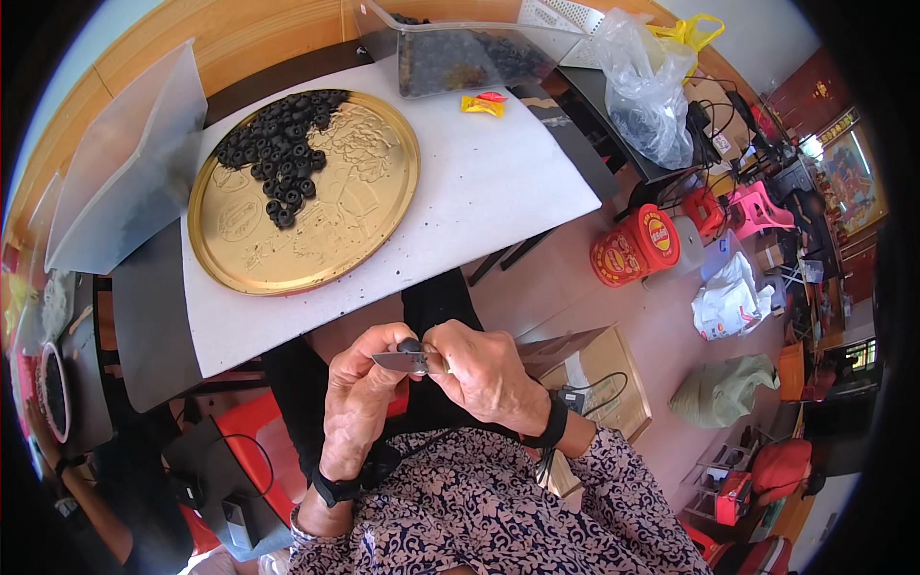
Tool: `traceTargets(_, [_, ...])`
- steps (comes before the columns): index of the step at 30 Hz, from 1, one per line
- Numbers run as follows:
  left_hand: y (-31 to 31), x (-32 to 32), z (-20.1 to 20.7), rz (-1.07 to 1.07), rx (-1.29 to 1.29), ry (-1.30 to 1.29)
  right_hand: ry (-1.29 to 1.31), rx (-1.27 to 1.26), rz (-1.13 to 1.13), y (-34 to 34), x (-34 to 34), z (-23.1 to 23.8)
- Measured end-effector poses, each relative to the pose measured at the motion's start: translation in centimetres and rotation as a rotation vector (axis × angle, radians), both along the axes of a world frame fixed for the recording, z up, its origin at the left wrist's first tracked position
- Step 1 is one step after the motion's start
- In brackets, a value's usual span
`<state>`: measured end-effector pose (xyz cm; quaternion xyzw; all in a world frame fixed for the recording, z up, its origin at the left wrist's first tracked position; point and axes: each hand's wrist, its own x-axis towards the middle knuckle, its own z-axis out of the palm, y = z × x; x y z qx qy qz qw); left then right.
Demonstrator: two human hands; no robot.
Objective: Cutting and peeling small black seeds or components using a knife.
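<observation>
In front of my lap, both hands are close together over the near side of the table. My left hand (353,391) pinches a small black rounded piece (409,345) between thumb and fingers. A small knife (401,362) is gripped in my right hand (487,379), its short blade pointing left across the left fingertips, against or just beside the piece. Its handle is mostly hidden in the fist. On the table, a round gold tray (331,225) holds a heap of black ring-shaped pieces (278,144) at its far left, with dark crumbs scattered around.
The tray rests on a white board (489,172). Behind it stands a clear bin (470,62) of dark pieces, with yellow and red wrappers (482,105) nearby. An upright clear plastic box (134,172) is at left. A red bucket (634,247) stands right; another person's arm (91,498) shows lower left.
</observation>
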<state>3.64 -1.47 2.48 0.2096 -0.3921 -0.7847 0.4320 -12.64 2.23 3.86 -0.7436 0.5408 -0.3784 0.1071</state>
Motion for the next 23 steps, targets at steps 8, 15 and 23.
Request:
traceTargets(8, [0.04,-0.12,-0.05,-0.001,0.003,0.004,-0.046,0.032,0.015,0.06,-0.23,0.16])
traceTargets(15, [0.11,-0.03,-0.16,0.026,-0.015,-0.048,-0.017,0.040,0.018,0.05,-0.19,0.16])
traceTargets(23, [0.48,0.11,0.06,0.020,-0.045,-0.135,0.040,0.048,-0.017,0.16,-0.32,-0.13])
